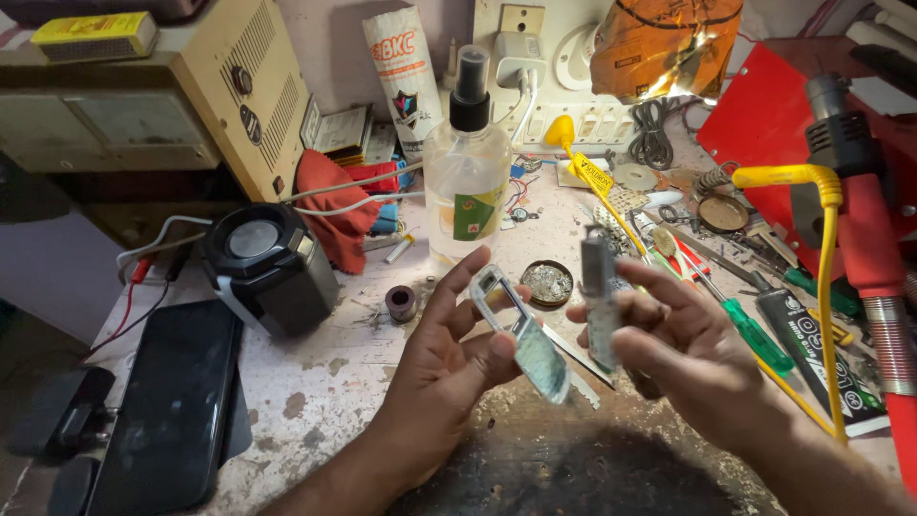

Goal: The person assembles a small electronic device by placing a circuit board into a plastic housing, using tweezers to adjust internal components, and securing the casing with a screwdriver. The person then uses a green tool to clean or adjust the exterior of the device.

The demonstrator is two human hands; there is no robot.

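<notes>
My left hand (441, 373) holds a small silver phone frame (521, 330) with a clear screen window, pinched between thumb and fingers and tilted down to the right. My right hand (683, 349) grips a grey phone board (600, 301), held upright just right of the frame; the two parts are close but apart. Both hands hover over the worn workbench (325, 382). A small round tin of solder scraps (547, 283) lies just behind the frame.
A clear spray bottle (466, 167) stands behind the hands. A black speaker (267, 263) and a dark smartphone (177, 401) lie at left. A green-handled screwdriver (750, 334), yellow cable (826, 287), red hot-air gun (864, 239) and small tools crowd the right.
</notes>
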